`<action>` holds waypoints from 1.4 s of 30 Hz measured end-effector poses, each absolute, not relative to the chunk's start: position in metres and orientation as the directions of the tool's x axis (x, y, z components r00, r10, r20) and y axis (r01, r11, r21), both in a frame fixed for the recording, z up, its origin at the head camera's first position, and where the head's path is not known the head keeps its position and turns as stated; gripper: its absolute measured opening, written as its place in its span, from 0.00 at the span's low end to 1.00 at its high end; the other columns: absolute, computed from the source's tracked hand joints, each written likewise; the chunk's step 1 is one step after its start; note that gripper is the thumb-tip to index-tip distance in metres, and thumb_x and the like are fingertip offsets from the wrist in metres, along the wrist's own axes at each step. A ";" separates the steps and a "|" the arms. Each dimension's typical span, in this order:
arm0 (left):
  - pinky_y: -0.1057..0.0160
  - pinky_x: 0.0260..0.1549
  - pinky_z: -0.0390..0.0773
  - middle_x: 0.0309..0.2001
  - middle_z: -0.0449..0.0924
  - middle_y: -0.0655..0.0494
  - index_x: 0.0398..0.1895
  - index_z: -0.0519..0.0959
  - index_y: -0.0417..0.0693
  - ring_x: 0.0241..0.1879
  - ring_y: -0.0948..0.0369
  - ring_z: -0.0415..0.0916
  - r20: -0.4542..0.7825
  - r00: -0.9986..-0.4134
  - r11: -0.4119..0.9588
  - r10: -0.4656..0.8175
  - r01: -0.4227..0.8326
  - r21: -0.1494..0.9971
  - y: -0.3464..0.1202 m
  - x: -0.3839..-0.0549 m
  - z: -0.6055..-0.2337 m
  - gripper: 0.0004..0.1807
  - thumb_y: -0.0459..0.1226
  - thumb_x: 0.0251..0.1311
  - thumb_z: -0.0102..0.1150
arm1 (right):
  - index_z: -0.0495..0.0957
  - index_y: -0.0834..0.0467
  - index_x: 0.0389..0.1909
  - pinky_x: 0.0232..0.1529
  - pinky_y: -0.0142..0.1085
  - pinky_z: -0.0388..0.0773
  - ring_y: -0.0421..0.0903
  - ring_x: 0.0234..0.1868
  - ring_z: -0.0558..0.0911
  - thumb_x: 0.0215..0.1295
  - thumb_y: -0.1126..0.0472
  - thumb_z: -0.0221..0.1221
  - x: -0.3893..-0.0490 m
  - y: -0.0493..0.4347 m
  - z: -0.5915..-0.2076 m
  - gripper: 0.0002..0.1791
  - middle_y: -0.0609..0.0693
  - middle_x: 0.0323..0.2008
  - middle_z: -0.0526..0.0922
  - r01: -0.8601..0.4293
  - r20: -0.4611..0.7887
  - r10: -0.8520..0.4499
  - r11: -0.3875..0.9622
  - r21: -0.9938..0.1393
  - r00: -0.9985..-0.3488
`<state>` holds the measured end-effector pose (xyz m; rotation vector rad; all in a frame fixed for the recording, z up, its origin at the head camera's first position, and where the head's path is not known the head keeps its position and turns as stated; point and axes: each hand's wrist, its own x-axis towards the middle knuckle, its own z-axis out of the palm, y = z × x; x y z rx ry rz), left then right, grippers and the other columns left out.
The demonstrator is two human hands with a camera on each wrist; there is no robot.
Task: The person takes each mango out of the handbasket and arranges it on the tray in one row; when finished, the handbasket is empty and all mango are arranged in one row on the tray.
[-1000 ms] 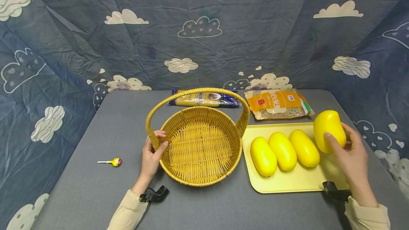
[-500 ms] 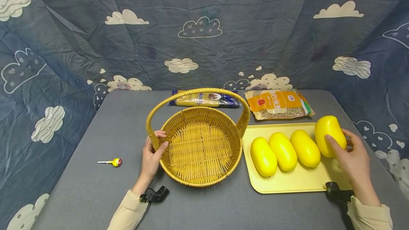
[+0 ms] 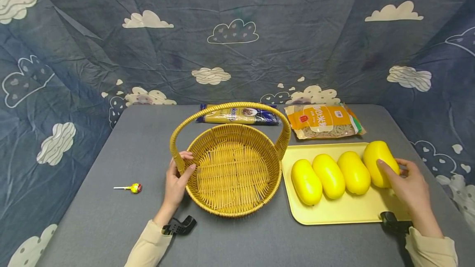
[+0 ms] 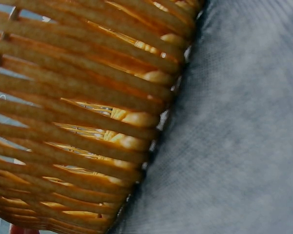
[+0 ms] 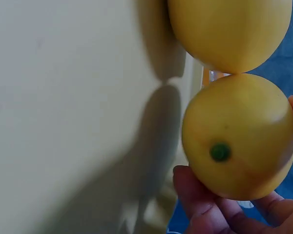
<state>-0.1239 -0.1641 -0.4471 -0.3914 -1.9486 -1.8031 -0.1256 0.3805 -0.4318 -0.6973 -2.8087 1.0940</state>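
Observation:
In the head view, my left hand [image 3: 177, 180] grips the rim of a round wicker basket [image 3: 233, 213] at the left foot of its arched handle. The left wrist view shows the basket's woven side [image 4: 73, 107] close up. My right hand [image 3: 410, 182] holds a yellow mango [image 3: 379, 162] at the right end of a pale yellow tray [image 3: 334, 215]. Three more mangoes [image 3: 328, 175] lie in a slanted row to its left. In the right wrist view, the held mango [image 5: 239, 136] has a green stem spot and meets the neighbouring mango [image 5: 229, 29].
A lollipop [image 3: 130, 188] lies on the grey table [image 3: 111, 226] to the left of the basket. Behind the basket is a blue and gold packet [image 3: 237, 115]. An orange bag [image 3: 323, 120] sits behind the tray. Cloud-patterned cloth [image 3: 237, 61] encloses the back and sides.
My right hand has lowered the mango toward the tray and brought it against the row, nudging the nearest mango slightly left. The left hand and basket stay put.

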 end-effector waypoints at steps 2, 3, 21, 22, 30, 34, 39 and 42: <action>0.64 0.56 0.63 0.49 0.67 0.26 0.42 0.70 0.22 0.54 0.60 0.67 0.502 -0.860 0.098 -0.098 0.493 0.864 -0.164 -0.124 -0.447 0.10 0.17 0.57 0.52 | 0.51 0.72 0.68 0.41 0.56 0.62 0.71 0.54 0.62 0.66 0.37 0.48 -0.126 0.382 -0.432 0.47 0.76 0.58 0.60 0.391 -0.124 0.417 0.651 -0.651 -0.900; 0.64 0.56 0.63 0.49 0.67 0.26 0.42 0.70 0.22 0.54 0.60 0.67 0.499 -0.861 0.096 -0.098 0.491 0.866 -0.164 -0.124 -0.446 0.10 0.17 0.57 0.52 | 0.51 0.72 0.68 0.41 0.57 0.62 0.71 0.54 0.62 0.66 0.37 0.48 -0.126 0.382 -0.433 0.47 0.76 0.58 0.59 0.392 -0.130 0.413 0.653 -0.648 -0.901; 0.64 0.56 0.63 0.50 0.68 0.27 0.42 0.71 0.23 0.54 0.60 0.67 0.493 -0.864 0.098 -0.103 0.484 0.869 -0.164 -0.125 -0.445 0.10 0.18 0.57 0.52 | 0.53 0.75 0.65 0.40 0.56 0.64 0.71 0.50 0.65 0.66 0.34 0.44 -0.130 0.394 -0.432 0.49 0.77 0.54 0.63 0.394 -0.202 0.343 0.708 -0.587 -0.917; 0.64 0.56 0.63 0.50 0.68 0.27 0.42 0.71 0.23 0.54 0.60 0.67 0.493 -0.864 0.098 -0.104 0.484 0.869 -0.164 -0.125 -0.445 0.10 0.18 0.57 0.52 | 0.53 0.75 0.65 0.40 0.56 0.64 0.71 0.50 0.65 0.66 0.34 0.44 -0.130 0.394 -0.432 0.49 0.77 0.54 0.63 0.394 -0.206 0.340 0.709 -0.584 -0.918; 0.64 0.55 0.63 0.49 0.67 0.25 0.42 0.70 0.22 0.53 0.60 0.68 0.502 -0.859 0.088 -0.105 0.494 0.865 -0.164 -0.125 -0.446 0.10 0.17 0.56 0.52 | 0.50 0.78 0.65 0.44 0.61 0.63 0.74 0.51 0.63 0.68 0.35 0.40 -0.130 0.398 -0.432 0.48 0.79 0.55 0.60 0.389 -0.236 0.310 0.703 -0.595 -0.921; 0.63 0.55 0.64 0.49 0.67 0.24 0.42 0.70 0.22 0.53 0.60 0.68 0.507 -0.856 0.084 -0.104 0.500 0.862 -0.164 -0.125 -0.446 0.10 0.17 0.56 0.51 | 0.49 0.78 0.65 0.45 0.62 0.62 0.74 0.51 0.63 0.69 0.35 0.38 -0.129 0.401 -0.433 0.48 0.80 0.55 0.59 0.383 -0.244 0.295 0.709 -0.592 -0.924; 0.63 0.55 0.64 0.49 0.67 0.25 0.42 0.70 0.23 0.54 0.61 0.68 0.499 -0.860 0.085 -0.105 0.492 0.866 -0.164 -0.124 -0.447 0.10 0.17 0.56 0.51 | 0.49 0.79 0.64 0.45 0.62 0.62 0.74 0.51 0.63 0.71 0.37 0.36 -0.127 0.400 -0.431 0.46 0.80 0.54 0.59 0.375 -0.235 0.292 0.729 -0.572 -0.927; 0.63 0.55 0.64 0.49 0.68 0.27 0.42 0.71 0.23 0.54 0.60 0.68 0.494 -0.862 0.092 -0.109 0.486 0.869 -0.164 -0.124 -0.447 0.10 0.17 0.56 0.52 | 0.50 0.79 0.64 0.46 0.62 0.62 0.74 0.51 0.63 0.71 0.38 0.35 -0.127 0.398 -0.428 0.45 0.80 0.54 0.59 0.379 -0.231 0.300 0.741 -0.555 -0.925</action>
